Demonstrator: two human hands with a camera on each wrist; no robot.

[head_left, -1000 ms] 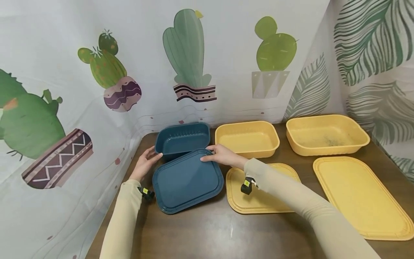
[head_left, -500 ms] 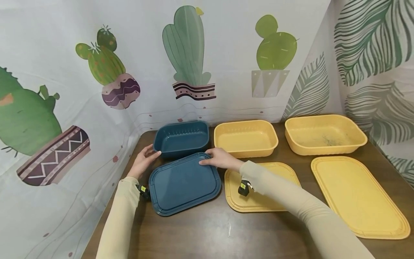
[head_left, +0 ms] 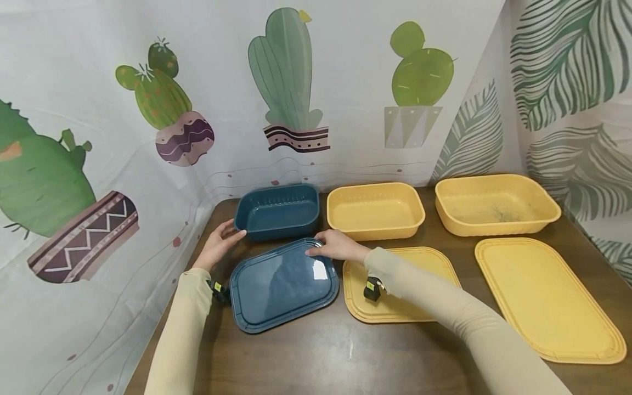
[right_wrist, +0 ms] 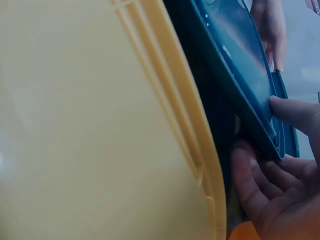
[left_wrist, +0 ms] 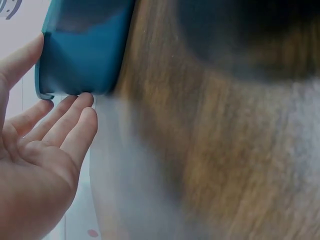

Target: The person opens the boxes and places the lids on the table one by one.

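My right hand grips the blue lid at its far right corner, thumb on top and fingers underneath. The lid slants over the table, its raised far edge close in front of the blue container. In the right wrist view, the right hand curls its fingers below the lid's corner. My left hand holds the container's near left corner. The left wrist view shows that hand with thumb at the container's rim and fingertips against its end wall.
Right of the blue container stand a yellow container and a larger yellow container. Before them lie a yellow lid, partly under the right forearm, and a larger yellow lid. A cactus-print cloth hangs behind the brown table.
The right hand has lowered the blue lid's far edge and drawn it slightly toward the front, and light now glints on its top. The left hand stays at the blue container's corner.
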